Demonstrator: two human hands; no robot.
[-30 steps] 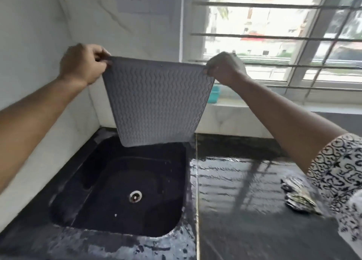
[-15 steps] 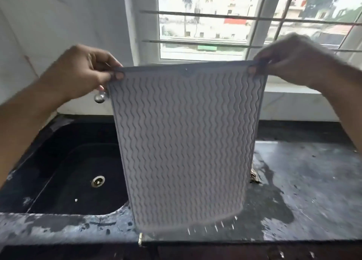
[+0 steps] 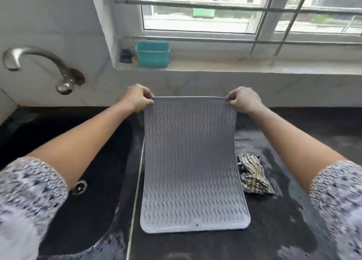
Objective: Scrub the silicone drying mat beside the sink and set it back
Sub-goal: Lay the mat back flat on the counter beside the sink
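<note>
Mat (image 3: pixel 191 162) on counter (image 3: pixel 293 230), right of sink (image 3: pixel 88 210); cloth (image 3: pixel 253 176) seemingly touching.

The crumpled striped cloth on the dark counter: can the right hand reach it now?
Probably not at once: the right hand is pinching a far corner of the grey ribbed silicone mat. Once it lets go, the cloth lies uncovered just beside the mat.
</note>
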